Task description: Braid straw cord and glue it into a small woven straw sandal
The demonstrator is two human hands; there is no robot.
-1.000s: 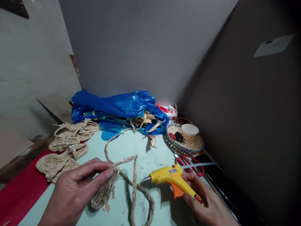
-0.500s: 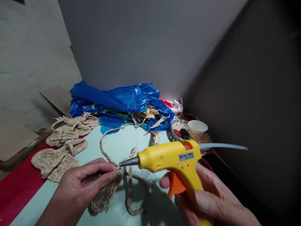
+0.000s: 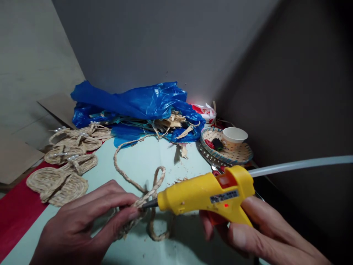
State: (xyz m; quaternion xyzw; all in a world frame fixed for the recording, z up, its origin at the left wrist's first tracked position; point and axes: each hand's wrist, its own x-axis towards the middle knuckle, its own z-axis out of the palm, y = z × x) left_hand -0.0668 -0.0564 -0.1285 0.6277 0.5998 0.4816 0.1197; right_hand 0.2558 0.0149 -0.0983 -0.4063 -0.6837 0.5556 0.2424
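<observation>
My right hand (image 3: 253, 232) grips a yellow hot glue gun (image 3: 206, 195) with a clear glue stick (image 3: 300, 165) jutting out of its back. Its metal nozzle touches the braided straw piece (image 3: 129, 219) that my left hand (image 3: 82, 224) pinches between thumb and fingers. From that piece a long straw braid (image 3: 121, 173) loops across the pale green tabletop (image 3: 143, 165). Much of the woven piece is hidden under my left fingers.
Several finished woven straw sandals (image 3: 63, 162) lie at the left on red cloth (image 3: 16, 213). A blue plastic bag (image 3: 132, 106) with straw scraps sits at the back. At the right, a woven tray (image 3: 237, 154) holds a paper cup (image 3: 234, 137). Walls close in behind and right.
The right hand lifted the glue gun off the table and swung its nozzle left and down onto the braid at my left fingertips. The left hand kept its pinch.
</observation>
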